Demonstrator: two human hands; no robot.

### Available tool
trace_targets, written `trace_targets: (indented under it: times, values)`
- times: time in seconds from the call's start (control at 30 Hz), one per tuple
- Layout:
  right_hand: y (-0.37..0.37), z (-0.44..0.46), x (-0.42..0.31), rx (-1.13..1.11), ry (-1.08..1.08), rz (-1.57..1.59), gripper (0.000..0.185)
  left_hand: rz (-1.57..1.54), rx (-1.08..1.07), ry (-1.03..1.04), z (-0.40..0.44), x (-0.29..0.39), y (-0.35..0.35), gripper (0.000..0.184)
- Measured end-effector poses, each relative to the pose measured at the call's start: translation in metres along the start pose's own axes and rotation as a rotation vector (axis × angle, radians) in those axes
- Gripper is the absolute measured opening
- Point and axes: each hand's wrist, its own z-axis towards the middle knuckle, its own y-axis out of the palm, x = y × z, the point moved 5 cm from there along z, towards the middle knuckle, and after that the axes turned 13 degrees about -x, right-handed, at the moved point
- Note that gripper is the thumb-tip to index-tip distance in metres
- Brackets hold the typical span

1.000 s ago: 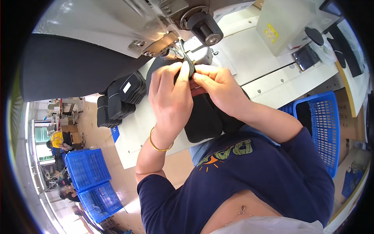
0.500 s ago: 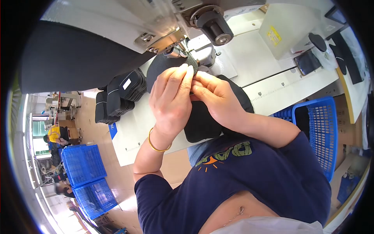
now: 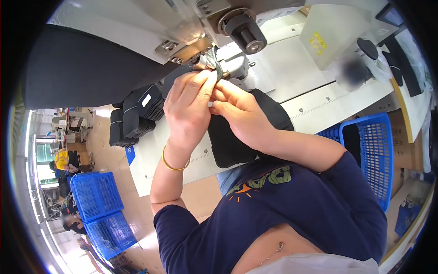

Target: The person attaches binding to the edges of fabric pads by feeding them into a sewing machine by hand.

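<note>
My left hand, with a gold bangle on its wrist, pinches the edge of a black fabric piece close under the sewing machine's head. My right hand is closed beside it, thumb and fingers pinching the same edge; a small pale bit shows between the hands. Much of the piece is hidden behind the hands and the machine. Below the right hand, black fabric pieces lie on the white machine table.
Bundled stacks of black pieces sit at the table's left. A blue basket stands at the right, and blue crates are on the floor at left. A black knob-like cylinder juts from the machine above my hands. People are in the left background.
Both hands have shifted slightly left with the fabric. Less of the piece's round face shows, and its edge now appears turned up near the machine's needle area.
</note>
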Motion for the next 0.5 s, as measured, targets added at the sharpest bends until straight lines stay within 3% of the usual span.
trace_targets:
  times: [0.2, 0.3, 0.4, 0.5]
  values:
    - [0.0006, 0.0070, 0.0051, -0.005, -0.068, -0.031, 0.052, -0.030, 0.044, -0.012, 0.0002, -0.0087, 0.0030, 0.038]
    - [-0.0034, 0.0055, 0.0066, 0.001, 0.022, -0.085, 0.053, -0.032, 0.057, -0.031, 0.0000, -0.0094, 0.0020, 0.035]
    - [-0.0069, 0.0028, 0.0078, 0.052, -0.015, -0.129, 0.041, -0.024, 0.068, -0.047, -0.0003, -0.0083, 0.0028, 0.031]
    - [-0.0054, 0.0009, 0.0024, 0.016, 0.018, -0.061, 0.052, -0.023, 0.059, -0.068, 0.0008, -0.0049, 0.0024, 0.028]
